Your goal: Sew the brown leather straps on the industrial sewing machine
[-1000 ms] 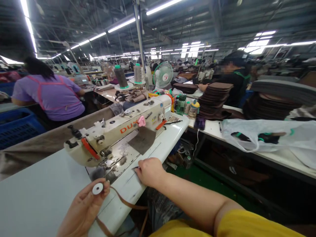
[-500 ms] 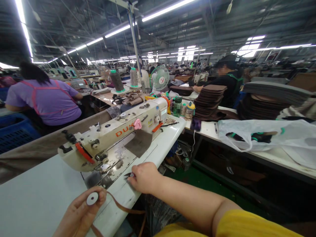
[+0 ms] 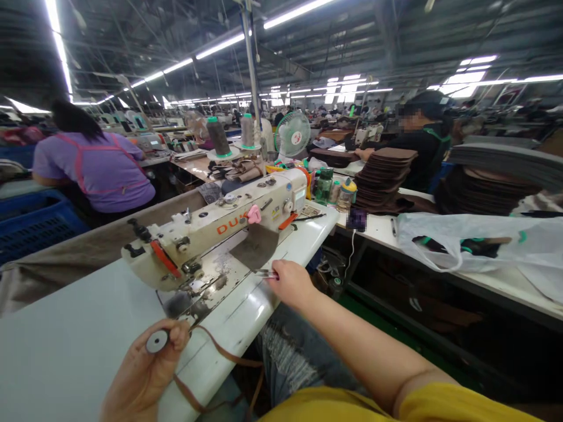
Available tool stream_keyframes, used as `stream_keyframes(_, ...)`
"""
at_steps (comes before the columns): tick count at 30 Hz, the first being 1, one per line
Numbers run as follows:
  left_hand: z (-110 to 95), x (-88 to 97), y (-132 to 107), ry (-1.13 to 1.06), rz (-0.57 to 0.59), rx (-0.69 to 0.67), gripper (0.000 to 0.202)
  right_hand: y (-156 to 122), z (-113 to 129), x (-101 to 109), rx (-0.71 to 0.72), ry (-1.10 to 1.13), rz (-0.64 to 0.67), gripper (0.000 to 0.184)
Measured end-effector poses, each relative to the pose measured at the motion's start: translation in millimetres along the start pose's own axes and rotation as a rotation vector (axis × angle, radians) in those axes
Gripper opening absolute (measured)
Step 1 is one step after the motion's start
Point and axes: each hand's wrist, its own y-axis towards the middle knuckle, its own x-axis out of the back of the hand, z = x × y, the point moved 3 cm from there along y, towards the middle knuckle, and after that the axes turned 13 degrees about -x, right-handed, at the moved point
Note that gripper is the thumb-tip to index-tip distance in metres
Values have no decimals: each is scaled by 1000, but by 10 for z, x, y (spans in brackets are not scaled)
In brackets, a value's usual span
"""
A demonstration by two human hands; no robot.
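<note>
My left hand (image 3: 143,375) is closed on a small round metal bobbin (image 3: 157,341), held up near the front edge of the white table (image 3: 65,346). A brown strap (image 3: 220,357) trails from under that hand over the table edge. My right hand (image 3: 291,282) is closed on a small metal tool, likely thread snips (image 3: 266,273), lying on the table beside a dark grey fabric piece (image 3: 256,246). The cream sewing machine (image 3: 220,225) stands just behind both hands.
Thread cones (image 3: 219,138) and a small fan (image 3: 293,133) stand behind the machine. Bottles (image 3: 325,186), stacked brown pieces (image 3: 383,173) and a white plastic bag (image 3: 479,240) lie on the bench to the right. A person in purple (image 3: 94,167) sits left; another in black (image 3: 417,140) sits far right.
My right hand has moved from the table's front edge up and to the right with the small metal tool, toward the grey fabric piece. My left hand keeps holding the bobbin.
</note>
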Motion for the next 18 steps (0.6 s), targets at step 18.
stream_keyframes(18,-91,-125,-13,-47,-53,-29,41,-337,-522,-534,529,31,-191,53)
